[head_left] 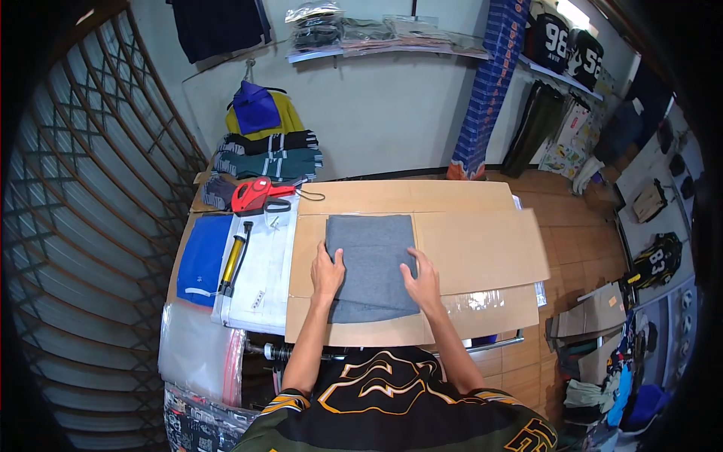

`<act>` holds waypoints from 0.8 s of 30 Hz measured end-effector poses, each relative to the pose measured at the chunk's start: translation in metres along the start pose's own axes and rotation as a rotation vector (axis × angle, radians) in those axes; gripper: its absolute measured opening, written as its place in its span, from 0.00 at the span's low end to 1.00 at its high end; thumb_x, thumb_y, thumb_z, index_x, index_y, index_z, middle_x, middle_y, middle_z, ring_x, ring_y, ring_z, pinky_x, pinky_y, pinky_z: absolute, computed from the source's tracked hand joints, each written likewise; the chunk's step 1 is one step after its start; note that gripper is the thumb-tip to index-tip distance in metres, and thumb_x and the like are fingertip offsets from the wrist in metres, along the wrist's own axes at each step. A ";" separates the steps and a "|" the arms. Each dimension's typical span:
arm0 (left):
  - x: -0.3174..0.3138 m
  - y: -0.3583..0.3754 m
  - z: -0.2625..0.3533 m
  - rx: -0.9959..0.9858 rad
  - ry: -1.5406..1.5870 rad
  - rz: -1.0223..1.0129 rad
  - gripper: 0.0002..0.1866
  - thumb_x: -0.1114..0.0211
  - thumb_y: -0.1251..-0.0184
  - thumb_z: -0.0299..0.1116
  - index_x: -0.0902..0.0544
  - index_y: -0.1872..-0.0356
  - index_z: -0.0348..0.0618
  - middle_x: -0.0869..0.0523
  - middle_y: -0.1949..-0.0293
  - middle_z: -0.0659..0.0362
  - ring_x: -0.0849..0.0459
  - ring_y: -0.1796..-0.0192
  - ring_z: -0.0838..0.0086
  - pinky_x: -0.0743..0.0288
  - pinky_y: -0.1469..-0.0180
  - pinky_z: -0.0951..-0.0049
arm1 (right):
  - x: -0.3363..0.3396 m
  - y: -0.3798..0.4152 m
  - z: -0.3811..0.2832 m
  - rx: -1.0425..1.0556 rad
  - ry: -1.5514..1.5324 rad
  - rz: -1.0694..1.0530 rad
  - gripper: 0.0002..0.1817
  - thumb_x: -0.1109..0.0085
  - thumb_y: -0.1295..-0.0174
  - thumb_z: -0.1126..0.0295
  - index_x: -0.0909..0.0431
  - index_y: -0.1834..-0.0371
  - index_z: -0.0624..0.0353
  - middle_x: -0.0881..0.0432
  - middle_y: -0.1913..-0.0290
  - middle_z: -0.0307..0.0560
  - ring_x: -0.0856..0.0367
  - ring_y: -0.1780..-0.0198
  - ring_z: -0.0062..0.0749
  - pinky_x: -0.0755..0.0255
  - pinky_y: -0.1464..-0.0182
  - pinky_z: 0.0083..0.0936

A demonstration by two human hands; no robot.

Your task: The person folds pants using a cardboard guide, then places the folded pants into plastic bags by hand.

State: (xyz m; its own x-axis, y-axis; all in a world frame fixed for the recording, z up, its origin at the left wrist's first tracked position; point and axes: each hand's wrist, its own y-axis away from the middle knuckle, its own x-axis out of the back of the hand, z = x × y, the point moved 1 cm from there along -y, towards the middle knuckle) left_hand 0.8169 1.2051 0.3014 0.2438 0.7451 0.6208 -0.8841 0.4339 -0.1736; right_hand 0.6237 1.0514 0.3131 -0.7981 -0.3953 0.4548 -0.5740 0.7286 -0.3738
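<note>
A grey folded garment (372,260) lies flat on the flattened cardboard sheet (474,252) in front of me. Its exact kind cannot be made out from the folds. My left hand (328,273) rests at the garment's left edge, thumb and fingers apart. At the opposite edge, my right hand (424,283) has its fingers spread, with the thumb over the fabric. Neither hand is closed round the cloth. Some of the left fingertips are partly hidden along the edge.
Left of the cardboard are a blue folded garment (203,256), a yellow and black hand pump (233,264) and a red tape dispenser (254,196). Folded clothes (267,162) are stacked behind. Clear plastic bags (199,350) lie near the front left. A metal folding gate (98,226) stands at the far left.
</note>
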 end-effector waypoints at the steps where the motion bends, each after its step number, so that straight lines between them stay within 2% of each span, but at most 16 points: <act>1: -0.006 -0.002 -0.004 -0.007 -0.017 0.014 0.29 0.36 0.29 0.37 0.29 0.34 0.29 0.18 0.44 0.32 0.20 0.40 0.39 0.27 0.38 0.51 | -0.003 -0.010 0.004 0.107 0.037 -0.033 0.20 0.34 0.40 0.73 0.20 0.43 0.61 0.18 0.39 0.60 0.23 0.37 0.60 0.29 0.35 0.45; 3: -0.019 -0.006 -0.015 -0.012 -0.039 0.025 0.28 0.36 0.30 0.36 0.29 0.34 0.30 0.17 0.45 0.34 0.20 0.41 0.40 0.28 0.37 0.52 | -0.011 -0.028 0.017 0.149 0.111 -0.094 0.21 0.35 0.39 0.71 0.20 0.41 0.59 0.20 0.36 0.58 0.26 0.34 0.62 0.32 0.33 0.47; 5: -0.029 -0.011 -0.024 -0.113 -0.138 0.124 0.26 0.36 0.31 0.33 0.27 0.35 0.33 0.15 0.48 0.39 0.19 0.44 0.43 0.27 0.39 0.52 | -0.017 -0.031 0.021 0.194 0.182 -0.157 0.22 0.35 0.38 0.69 0.20 0.39 0.56 0.22 0.33 0.56 0.30 0.31 0.63 0.35 0.30 0.49; 8: -0.030 -0.021 -0.016 -0.038 -0.181 0.073 0.24 0.37 0.32 0.32 0.25 0.36 0.37 0.14 0.51 0.41 0.19 0.45 0.47 0.28 0.41 0.52 | -0.017 -0.031 0.019 0.084 0.343 -0.248 0.22 0.37 0.35 0.65 0.20 0.38 0.52 0.23 0.32 0.55 0.34 0.29 0.66 0.38 0.30 0.54; 11: -0.031 -0.035 -0.003 -0.038 -0.235 -0.017 0.22 0.37 0.32 0.30 0.24 0.37 0.40 0.13 0.52 0.45 0.20 0.44 0.49 0.30 0.41 0.48 | -0.017 -0.018 0.017 0.049 0.386 -0.229 0.24 0.38 0.35 0.60 0.21 0.37 0.54 0.24 0.31 0.54 0.37 0.27 0.63 0.42 0.29 0.59; 12: -0.036 -0.040 -0.001 -0.041 -0.235 -0.023 0.22 0.37 0.32 0.30 0.24 0.37 0.40 0.13 0.52 0.45 0.20 0.44 0.49 0.30 0.41 0.48 | -0.018 -0.013 0.018 0.098 0.444 -0.188 0.25 0.38 0.35 0.59 0.22 0.36 0.56 0.24 0.31 0.55 0.38 0.26 0.63 0.44 0.29 0.62; 14: -0.047 -0.049 0.003 -0.113 -0.296 -0.016 0.23 0.37 0.34 0.28 0.24 0.37 0.42 0.13 0.50 0.48 0.20 0.42 0.52 0.35 0.37 0.43 | -0.021 0.000 0.020 0.139 0.505 -0.145 0.26 0.38 0.35 0.58 0.23 0.36 0.59 0.25 0.31 0.56 0.39 0.26 0.62 0.46 0.29 0.65; 15: -0.053 -0.053 0.006 -0.118 -0.296 -0.025 0.23 0.37 0.34 0.28 0.24 0.37 0.42 0.13 0.50 0.48 0.20 0.42 0.52 0.35 0.37 0.43 | -0.020 0.007 0.016 0.129 0.536 -0.146 0.28 0.38 0.34 0.57 0.24 0.36 0.61 0.25 0.31 0.57 0.39 0.25 0.62 0.49 0.29 0.69; 17: -0.065 -0.062 0.015 -0.193 -0.388 -0.026 0.25 0.37 0.38 0.25 0.24 0.37 0.45 0.13 0.48 0.51 0.21 0.40 0.54 0.42 0.32 0.38 | -0.018 0.020 0.010 0.099 0.543 -0.169 0.32 0.39 0.33 0.52 0.26 0.33 0.64 0.26 0.32 0.60 0.41 0.24 0.61 0.55 0.29 0.76; 20: -0.085 -0.073 0.026 -0.243 -0.383 -0.070 0.25 0.38 0.40 0.23 0.23 0.39 0.46 0.14 0.46 0.53 0.23 0.37 0.56 0.46 0.28 0.37 | -0.010 0.036 -0.001 0.041 0.499 -0.228 0.34 0.39 0.34 0.50 0.28 0.32 0.63 0.27 0.32 0.59 0.41 0.24 0.62 0.56 0.28 0.76; 24: -0.110 -0.083 0.031 -0.373 -0.347 -0.112 0.24 0.39 0.39 0.22 0.21 0.40 0.48 0.16 0.44 0.54 0.25 0.34 0.57 0.48 0.26 0.37 | -0.001 0.054 -0.013 0.062 0.581 -0.199 0.34 0.38 0.34 0.49 0.28 0.31 0.60 0.26 0.35 0.56 0.38 0.26 0.54 0.52 0.29 0.72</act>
State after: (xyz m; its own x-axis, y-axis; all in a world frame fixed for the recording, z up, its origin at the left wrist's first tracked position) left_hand 0.8504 1.0711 0.2711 0.1265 0.4991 0.8573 -0.6427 0.6995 -0.3124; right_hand 0.5962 1.0980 0.3027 -0.4543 -0.1379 0.8801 -0.7250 0.6313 -0.2753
